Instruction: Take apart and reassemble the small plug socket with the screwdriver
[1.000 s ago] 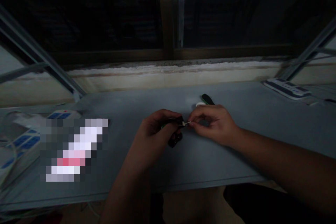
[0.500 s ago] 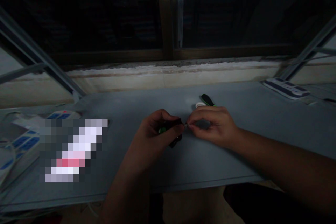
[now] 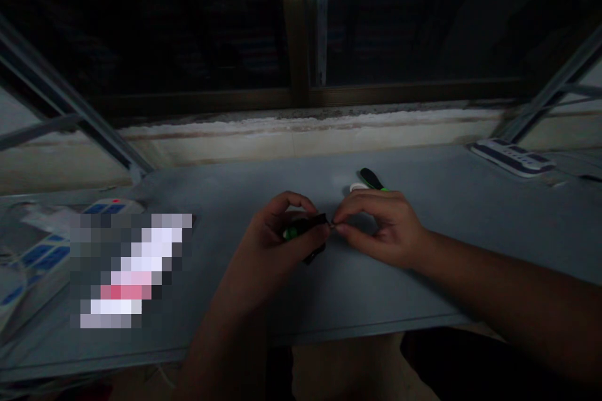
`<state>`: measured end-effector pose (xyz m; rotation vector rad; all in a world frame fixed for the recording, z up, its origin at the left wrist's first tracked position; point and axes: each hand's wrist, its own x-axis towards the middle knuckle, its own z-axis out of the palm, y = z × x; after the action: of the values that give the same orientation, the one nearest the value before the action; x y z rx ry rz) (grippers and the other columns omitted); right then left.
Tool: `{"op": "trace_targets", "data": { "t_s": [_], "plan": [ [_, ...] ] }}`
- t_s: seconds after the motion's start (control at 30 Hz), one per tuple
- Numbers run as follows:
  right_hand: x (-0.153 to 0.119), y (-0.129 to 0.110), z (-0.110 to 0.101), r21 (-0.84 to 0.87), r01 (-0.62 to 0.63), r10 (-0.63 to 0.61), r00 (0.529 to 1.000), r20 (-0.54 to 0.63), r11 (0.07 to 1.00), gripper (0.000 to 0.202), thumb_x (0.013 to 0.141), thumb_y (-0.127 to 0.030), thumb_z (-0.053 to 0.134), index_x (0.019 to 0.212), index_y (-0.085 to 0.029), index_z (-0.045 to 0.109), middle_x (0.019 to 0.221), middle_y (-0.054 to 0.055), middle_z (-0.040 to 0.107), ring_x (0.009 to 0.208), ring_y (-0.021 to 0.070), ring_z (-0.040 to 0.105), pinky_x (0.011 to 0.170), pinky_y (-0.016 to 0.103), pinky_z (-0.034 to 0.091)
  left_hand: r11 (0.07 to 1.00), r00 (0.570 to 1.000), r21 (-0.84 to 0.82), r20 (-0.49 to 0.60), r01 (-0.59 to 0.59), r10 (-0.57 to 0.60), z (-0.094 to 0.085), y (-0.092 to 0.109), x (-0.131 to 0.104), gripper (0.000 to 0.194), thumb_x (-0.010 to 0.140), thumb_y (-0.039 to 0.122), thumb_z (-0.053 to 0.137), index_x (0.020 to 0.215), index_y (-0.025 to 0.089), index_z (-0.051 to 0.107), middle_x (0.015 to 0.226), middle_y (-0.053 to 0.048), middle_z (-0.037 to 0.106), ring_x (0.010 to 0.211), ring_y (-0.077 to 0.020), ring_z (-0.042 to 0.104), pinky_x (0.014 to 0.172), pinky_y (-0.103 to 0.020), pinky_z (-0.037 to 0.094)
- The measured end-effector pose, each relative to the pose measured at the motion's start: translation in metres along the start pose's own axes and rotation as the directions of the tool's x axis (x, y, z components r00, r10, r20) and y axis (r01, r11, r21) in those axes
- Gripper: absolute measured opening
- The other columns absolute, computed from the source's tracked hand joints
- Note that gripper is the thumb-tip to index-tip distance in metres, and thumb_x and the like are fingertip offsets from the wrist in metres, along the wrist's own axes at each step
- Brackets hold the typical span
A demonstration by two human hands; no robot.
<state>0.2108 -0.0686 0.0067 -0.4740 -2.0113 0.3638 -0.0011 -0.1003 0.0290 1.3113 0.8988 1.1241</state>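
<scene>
My left hand [image 3: 286, 235] is closed around a small black object [image 3: 316, 223] with a green part showing between the fingers. My right hand [image 3: 376, 225] pinches something tiny and thin [image 3: 333, 224] at the right end of the black object; it is too small to name. Both hands are just above the grey table, their fingertips almost touching. Behind my right hand lie a black and green handle [image 3: 371, 178] and a white round item [image 3: 359, 187], each partly hidden by that hand.
White power strips with blue sockets [image 3: 49, 255] and cables lie on the grey table [image 3: 226, 188] at the left, beside a blurred-out flat item [image 3: 141, 263]. Another power strip [image 3: 512, 158] sits at the back right. A window stands behind.
The index finger of my left hand has lifted slightly off the black object, and more of its green part shows. My right hand stays nearly in place.
</scene>
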Motion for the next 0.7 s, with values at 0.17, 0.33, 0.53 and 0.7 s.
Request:
{"op": "trace_targets", "data": {
  "t_s": [0.17, 0.33, 0.53, 0.7],
  "plan": [
    [0.0019, -0.0028, -0.0002, -0.040, -0.005, 0.006, 1.000, 0.024, 0.999, 0.004, 0.092, -0.019, 0.071, 0.093, -0.016, 0.068, 0.081, 0.001, 0.071, 0.073, 0.0080, 0.066, 0.069, 0.021, 0.049, 0.999, 0.998, 0.028, 0.057, -0.028, 0.027, -0.0001, 0.0013, -0.0005, 0.017, 0.086, 0.020, 0.079, 0.100, 0.023, 0.071, 0.073, 0.003, 0.070, 0.062, -0.0086, 0.059, 0.056, -0.018, 0.047],
    [0.0042, -0.0080, -0.0005, -0.062, 0.002, 0.000, 0.999, 0.037, 0.998, 0.006, 0.095, -0.020, 0.068, 0.093, -0.014, 0.066, 0.079, 0.000, 0.069, 0.073, 0.0067, 0.065, 0.069, 0.017, 0.049, 0.999, 0.999, 0.002, 0.028, -0.036, 0.036, -0.0009, 0.0031, -0.0009, 0.014, 0.082, 0.016, 0.082, 0.093, 0.021, 0.074, 0.069, 0.004, 0.068, 0.060, -0.0078, 0.060, 0.057, -0.018, 0.049],
    [0.0029, -0.0053, -0.0003, -0.060, 0.053, -0.050, 0.998, 0.041, 0.997, 0.006, 0.095, -0.019, 0.068, 0.097, -0.014, 0.066, 0.083, 0.002, 0.070, 0.077, 0.0087, 0.065, 0.072, 0.019, 0.051, 1.000, 1.000, -0.026, 0.012, -0.016, 0.016, -0.0007, 0.0022, -0.0006, 0.015, 0.080, 0.017, 0.084, 0.092, 0.021, 0.077, 0.068, 0.003, 0.069, 0.061, -0.0086, 0.061, 0.058, -0.018, 0.050],
    [0.0026, -0.0008, -0.0022, -0.063, 0.101, -0.098, 0.994, 0.052, 0.993, 0.007, 0.094, -0.014, 0.067, 0.101, -0.013, 0.066, 0.088, 0.005, 0.071, 0.081, 0.0111, 0.066, 0.073, 0.023, 0.052, 0.997, 0.999, -0.077, -0.051, 0.000, -0.004, 0.0010, 0.0011, -0.0001, 0.019, 0.075, 0.018, 0.085, 0.093, 0.019, 0.078, 0.068, 0.001, 0.070, 0.064, -0.0122, 0.064, 0.061, -0.023, 0.053]
  ]
}}
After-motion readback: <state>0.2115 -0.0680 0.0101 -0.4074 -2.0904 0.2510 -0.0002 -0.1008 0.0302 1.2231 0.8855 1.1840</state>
